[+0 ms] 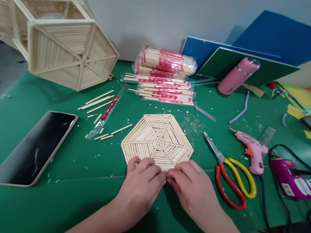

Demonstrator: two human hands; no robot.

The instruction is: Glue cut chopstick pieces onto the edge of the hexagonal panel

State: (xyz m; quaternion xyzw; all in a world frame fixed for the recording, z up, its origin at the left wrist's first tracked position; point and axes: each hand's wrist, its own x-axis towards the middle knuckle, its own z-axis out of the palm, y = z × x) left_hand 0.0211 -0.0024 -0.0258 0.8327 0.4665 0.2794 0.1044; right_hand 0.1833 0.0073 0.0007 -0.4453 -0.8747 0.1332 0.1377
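A flat many-sided panel of glued wooden sticks (pixel 160 138) lies on the green table, its sticks running in wedges around a centre. My left hand (pixel 142 186) is closed over the near left edge of this panel, fingers curled and pressed down. Beside it, my right hand (pixel 192 190) pinches at the near right edge, its thumb and fingers pressed together. The fingertips of both hands almost meet at the front edge. Whether a separate stick lies under them is hidden. Scissors (pixel 230 170) with red and yellow handles rest right of my right hand.
Left stand a phone (pixel 35 149) and a large stick-built structure (pixel 74 52). Loose sticks (pixel 96 100) and a torn wrapper (pixel 108 111) lie nearby. Behind are wrapped chopsticks (pixel 166 75) and a pink bottle (pixel 239 76). Rightward are a pink glue gun (pixel 251 150) and a corded purple power strip (pixel 295 178).
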